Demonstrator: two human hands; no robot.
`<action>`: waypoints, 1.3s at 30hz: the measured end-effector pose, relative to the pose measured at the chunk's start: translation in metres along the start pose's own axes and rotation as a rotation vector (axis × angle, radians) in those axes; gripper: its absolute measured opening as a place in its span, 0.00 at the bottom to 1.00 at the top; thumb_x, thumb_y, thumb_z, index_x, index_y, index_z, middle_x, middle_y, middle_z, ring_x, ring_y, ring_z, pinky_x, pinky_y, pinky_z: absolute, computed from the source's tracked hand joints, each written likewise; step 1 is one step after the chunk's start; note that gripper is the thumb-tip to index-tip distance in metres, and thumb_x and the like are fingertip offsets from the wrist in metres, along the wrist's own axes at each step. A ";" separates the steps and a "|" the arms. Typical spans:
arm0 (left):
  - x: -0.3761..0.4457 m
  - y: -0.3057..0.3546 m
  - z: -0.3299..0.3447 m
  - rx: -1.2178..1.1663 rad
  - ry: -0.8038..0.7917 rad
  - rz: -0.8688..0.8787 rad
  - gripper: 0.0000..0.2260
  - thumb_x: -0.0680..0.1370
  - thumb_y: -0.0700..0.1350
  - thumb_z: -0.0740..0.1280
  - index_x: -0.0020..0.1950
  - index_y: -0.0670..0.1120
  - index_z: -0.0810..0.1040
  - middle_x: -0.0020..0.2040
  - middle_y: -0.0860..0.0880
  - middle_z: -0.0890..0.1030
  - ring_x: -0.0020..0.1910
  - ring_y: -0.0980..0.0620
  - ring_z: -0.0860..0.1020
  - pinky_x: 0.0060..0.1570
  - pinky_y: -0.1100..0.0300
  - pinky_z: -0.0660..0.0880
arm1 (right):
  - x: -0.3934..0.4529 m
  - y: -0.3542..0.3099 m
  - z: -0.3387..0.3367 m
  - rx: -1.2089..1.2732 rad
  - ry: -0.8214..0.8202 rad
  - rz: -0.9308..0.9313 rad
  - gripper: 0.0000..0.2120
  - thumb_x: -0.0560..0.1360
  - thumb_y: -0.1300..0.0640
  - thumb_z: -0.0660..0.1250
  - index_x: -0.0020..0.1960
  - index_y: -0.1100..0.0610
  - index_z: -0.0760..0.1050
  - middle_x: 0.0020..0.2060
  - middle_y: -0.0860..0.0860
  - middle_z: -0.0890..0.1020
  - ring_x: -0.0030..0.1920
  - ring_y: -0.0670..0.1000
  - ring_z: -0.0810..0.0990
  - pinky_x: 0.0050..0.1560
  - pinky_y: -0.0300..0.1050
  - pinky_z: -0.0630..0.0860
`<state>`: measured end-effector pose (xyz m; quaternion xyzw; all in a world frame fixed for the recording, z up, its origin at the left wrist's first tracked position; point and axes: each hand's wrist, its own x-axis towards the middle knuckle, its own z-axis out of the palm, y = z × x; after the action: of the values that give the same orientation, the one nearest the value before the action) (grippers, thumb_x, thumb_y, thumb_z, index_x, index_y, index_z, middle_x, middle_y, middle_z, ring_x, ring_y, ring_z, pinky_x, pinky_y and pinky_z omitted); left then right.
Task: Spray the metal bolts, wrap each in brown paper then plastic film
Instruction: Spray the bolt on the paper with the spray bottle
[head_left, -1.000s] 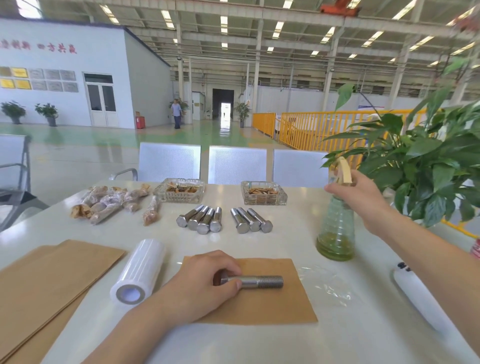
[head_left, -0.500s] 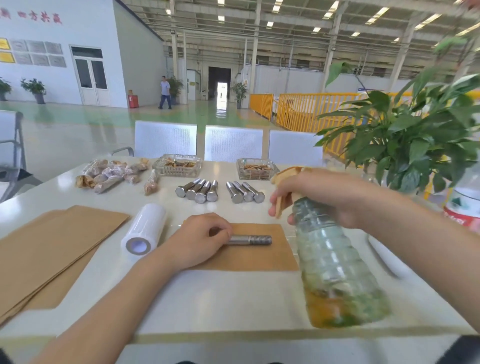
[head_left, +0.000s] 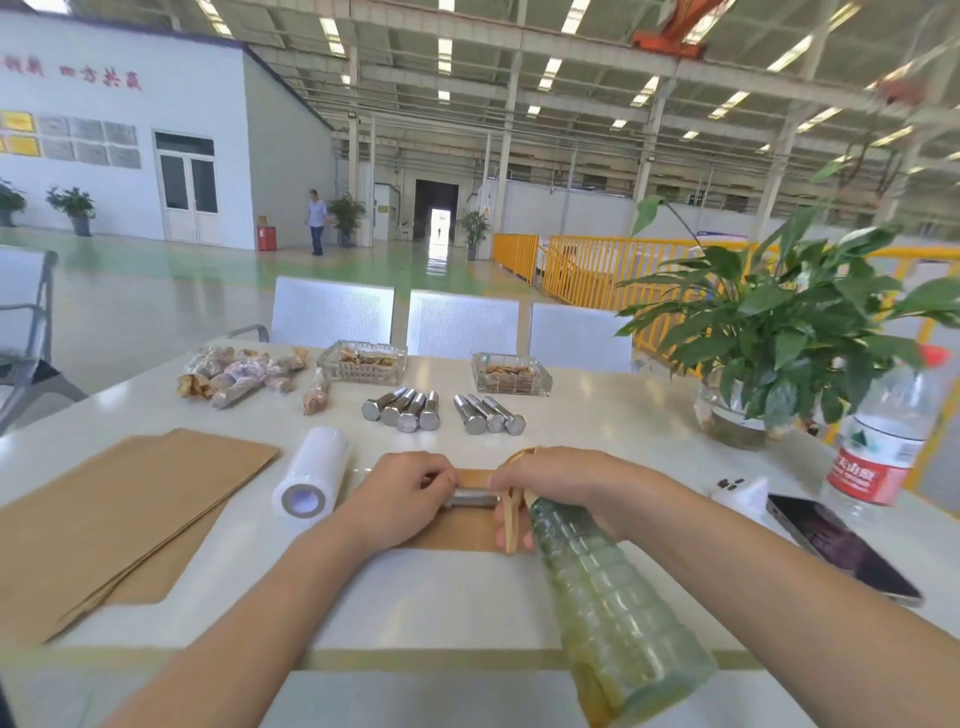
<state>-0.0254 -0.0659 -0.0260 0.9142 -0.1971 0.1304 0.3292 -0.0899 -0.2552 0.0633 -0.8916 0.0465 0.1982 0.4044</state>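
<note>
A metal bolt (head_left: 474, 498) lies on a sheet of brown paper (head_left: 457, 532) in front of me. My left hand (head_left: 402, 493) grips the bolt's head end. My right hand (head_left: 558, 486) grips the neck of a clear spray bottle (head_left: 613, 608) with yellowish liquid, tilted so its nozzle sits right over the bolt's threaded end. Its tan trigger (head_left: 510, 525) hangs below my fingers. Two groups of bare bolts (head_left: 402, 410) (head_left: 488, 414) lie farther back. Wrapped bolts (head_left: 239, 371) are piled at the back left.
A roll of plastic film (head_left: 311, 483) lies left of my left hand, beside a stack of brown paper sheets (head_left: 119, 514). Two glass trays (head_left: 362, 360) (head_left: 510, 374) stand at the back. At right are a potted plant (head_left: 769, 353), a water bottle (head_left: 883, 441) and a phone (head_left: 836, 545).
My right hand has brought the spray bottle from the right down and left to the bolt, tilting it nozzle-first. My left hand stays on the bolt's head.
</note>
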 end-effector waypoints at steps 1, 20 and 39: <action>0.000 0.000 0.000 -0.001 0.002 0.001 0.13 0.80 0.44 0.64 0.38 0.55 0.78 0.40 0.54 0.84 0.42 0.56 0.77 0.43 0.64 0.69 | -0.002 -0.001 0.000 0.016 0.000 0.003 0.15 0.80 0.50 0.64 0.42 0.59 0.80 0.40 0.58 0.86 0.28 0.51 0.79 0.31 0.39 0.77; 0.004 0.012 0.009 -0.074 0.002 -0.046 0.11 0.80 0.46 0.64 0.41 0.57 0.82 0.39 0.59 0.83 0.41 0.65 0.76 0.39 0.71 0.65 | -0.011 0.036 -0.030 0.151 0.089 -0.005 0.12 0.79 0.55 0.63 0.46 0.63 0.78 0.35 0.62 0.85 0.25 0.54 0.80 0.26 0.39 0.76; 0.004 0.012 0.011 -0.023 0.057 -0.060 0.12 0.80 0.44 0.63 0.44 0.54 0.84 0.37 0.54 0.82 0.36 0.60 0.74 0.35 0.70 0.65 | -0.008 0.009 0.006 0.002 0.094 -0.108 0.15 0.80 0.51 0.62 0.48 0.62 0.79 0.43 0.60 0.86 0.36 0.55 0.79 0.46 0.48 0.79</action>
<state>-0.0261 -0.0825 -0.0266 0.9118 -0.1613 0.1443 0.3490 -0.1011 -0.2571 0.0568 -0.9008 0.0176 0.1341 0.4126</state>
